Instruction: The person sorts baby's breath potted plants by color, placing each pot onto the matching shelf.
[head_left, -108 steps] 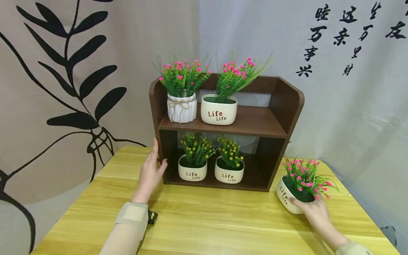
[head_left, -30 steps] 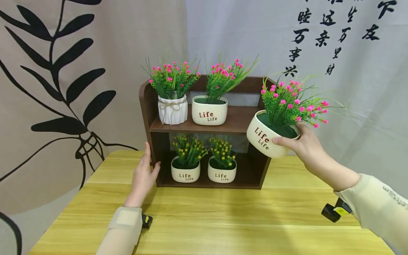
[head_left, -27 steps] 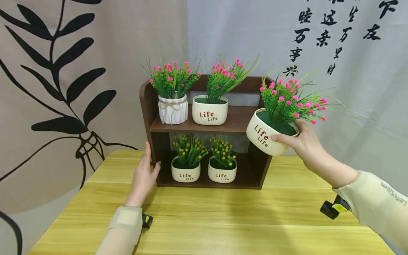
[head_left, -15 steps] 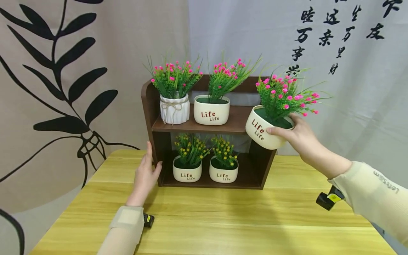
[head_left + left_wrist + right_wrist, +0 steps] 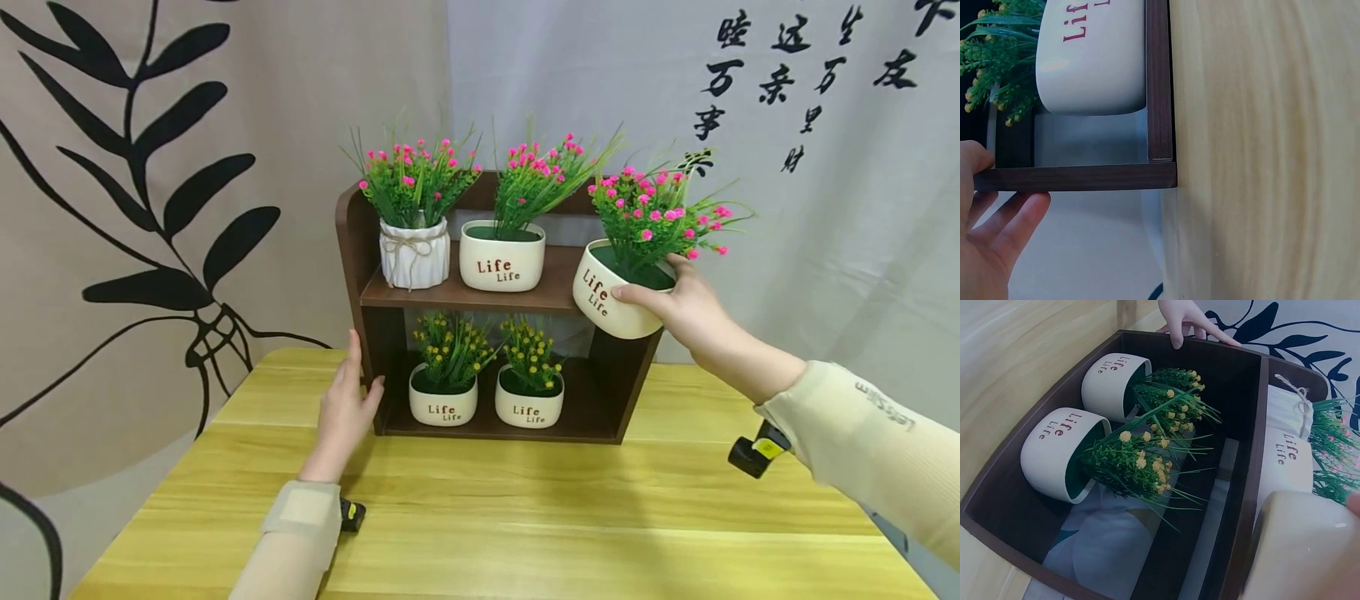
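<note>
My right hand [image 5: 693, 308] holds a cream oval pot with pink artificial flowers [image 5: 615, 308] by its right side, thumb on the front. The pot tilts slightly in front of the right end of the brown wooden shelf's [image 5: 495, 297] upper board. My left hand [image 5: 345, 408] holds the shelf's left side panel, thumb over the front edge and fingers along the outside, as the left wrist view shows. On the upper board stand a white pot tied with twine [image 5: 415, 260] and a cream pot [image 5: 501, 262], both with pink flowers.
Two cream pots with yellow flowers, a left one [image 5: 442, 402] and a right one [image 5: 528, 405], stand on the lower level. The shelf rests on a yellow wooden table [image 5: 480, 517]. A printed curtain [image 5: 300, 108] hangs behind it.
My right hand has lifted the pink-flower pot off the table at the right and brought it up, then left, to the upper board. My left hand stays at the shelf's side.
</note>
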`<state>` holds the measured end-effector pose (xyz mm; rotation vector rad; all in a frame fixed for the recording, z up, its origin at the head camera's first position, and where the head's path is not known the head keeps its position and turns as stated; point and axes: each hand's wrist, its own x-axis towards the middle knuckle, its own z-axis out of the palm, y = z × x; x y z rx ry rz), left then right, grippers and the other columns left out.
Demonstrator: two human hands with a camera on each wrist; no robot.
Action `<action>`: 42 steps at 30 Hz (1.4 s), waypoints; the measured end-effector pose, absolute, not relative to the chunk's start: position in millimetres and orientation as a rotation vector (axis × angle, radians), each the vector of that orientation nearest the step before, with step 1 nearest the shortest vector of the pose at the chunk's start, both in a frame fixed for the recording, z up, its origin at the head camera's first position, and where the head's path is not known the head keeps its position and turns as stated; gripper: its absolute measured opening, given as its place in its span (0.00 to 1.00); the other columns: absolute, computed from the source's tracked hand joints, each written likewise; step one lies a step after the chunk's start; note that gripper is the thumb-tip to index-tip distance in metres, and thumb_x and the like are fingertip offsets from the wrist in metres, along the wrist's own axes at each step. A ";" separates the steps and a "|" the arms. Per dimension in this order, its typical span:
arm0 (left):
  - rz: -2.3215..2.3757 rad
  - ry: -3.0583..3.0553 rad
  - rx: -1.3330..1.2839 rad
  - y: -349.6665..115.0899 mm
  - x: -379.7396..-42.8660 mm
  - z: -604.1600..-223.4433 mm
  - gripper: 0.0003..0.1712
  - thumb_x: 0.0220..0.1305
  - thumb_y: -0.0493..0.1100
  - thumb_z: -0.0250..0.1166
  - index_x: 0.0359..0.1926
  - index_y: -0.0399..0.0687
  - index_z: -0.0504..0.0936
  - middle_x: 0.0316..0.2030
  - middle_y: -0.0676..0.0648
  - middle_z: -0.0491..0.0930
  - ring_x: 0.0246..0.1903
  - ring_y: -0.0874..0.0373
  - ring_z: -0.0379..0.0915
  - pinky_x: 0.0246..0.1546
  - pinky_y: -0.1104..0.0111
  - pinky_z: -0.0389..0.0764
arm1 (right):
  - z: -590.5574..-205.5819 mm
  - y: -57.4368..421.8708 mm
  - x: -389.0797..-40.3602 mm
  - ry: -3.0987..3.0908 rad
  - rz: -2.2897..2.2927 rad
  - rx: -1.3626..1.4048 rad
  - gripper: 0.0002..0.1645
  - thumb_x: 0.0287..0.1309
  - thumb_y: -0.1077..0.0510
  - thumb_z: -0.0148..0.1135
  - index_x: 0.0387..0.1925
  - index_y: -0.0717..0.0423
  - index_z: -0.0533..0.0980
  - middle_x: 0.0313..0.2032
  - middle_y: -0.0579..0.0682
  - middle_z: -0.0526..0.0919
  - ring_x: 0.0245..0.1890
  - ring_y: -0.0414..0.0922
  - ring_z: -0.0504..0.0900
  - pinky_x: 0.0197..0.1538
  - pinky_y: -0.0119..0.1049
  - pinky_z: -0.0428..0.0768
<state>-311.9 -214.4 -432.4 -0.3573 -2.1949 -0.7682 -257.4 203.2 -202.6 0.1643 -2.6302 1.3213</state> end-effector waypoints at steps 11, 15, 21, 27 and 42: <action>-0.756 -2.194 -0.352 -215.6 -313.9 -430.1 0.57 0.60 0.31 0.66 0.78 0.57 0.37 0.56 0.29 0.72 0.10 0.61 0.56 0.15 0.61 0.67 | -198.6 193.5 -266.3 -2.651 1.323 0.140 0.63 0.58 0.40 0.63 0.75 0.62 0.34 0.61 0.70 0.68 0.61 0.59 0.69 0.65 0.54 0.62; -0.757 -2.200 -0.349 -215.7 -313.3 -430.5 0.57 0.61 0.32 0.66 0.78 0.57 0.37 0.56 0.29 0.72 0.10 0.62 0.55 0.14 0.63 0.67 | -198.0 191.3 -270.6 -2.643 1.381 0.149 0.62 0.59 0.40 0.62 0.75 0.59 0.32 0.55 0.69 0.75 0.58 0.56 0.73 0.63 0.51 0.64; -0.763 -2.218 -0.339 -215.6 -312.2 -430.9 0.57 0.61 0.33 0.66 0.78 0.60 0.36 0.58 0.29 0.71 0.08 0.63 0.53 0.11 0.66 0.64 | -200.6 191.5 -277.2 -2.648 1.427 0.178 0.62 0.61 0.41 0.60 0.75 0.57 0.30 0.54 0.65 0.77 0.54 0.51 0.74 0.60 0.47 0.68; -0.749 -2.213 -0.348 -214.9 -312.4 -430.9 0.57 0.61 0.32 0.66 0.78 0.58 0.37 0.58 0.30 0.71 0.09 0.68 0.50 0.12 0.66 0.64 | -202.9 193.3 -285.8 -2.645 1.432 0.182 0.63 0.61 0.39 0.60 0.75 0.56 0.28 0.52 0.63 0.77 0.49 0.45 0.76 0.51 0.42 0.72; -0.747 -2.200 -0.355 -215.1 -311.5 -432.5 0.56 0.61 0.32 0.66 0.78 0.55 0.38 0.54 0.30 0.73 0.09 0.64 0.52 0.13 0.66 0.64 | -206.9 194.8 -310.1 -2.577 1.496 0.240 0.62 0.61 0.45 0.60 0.75 0.54 0.26 0.43 0.53 0.79 0.36 0.29 0.76 0.63 0.47 0.63</action>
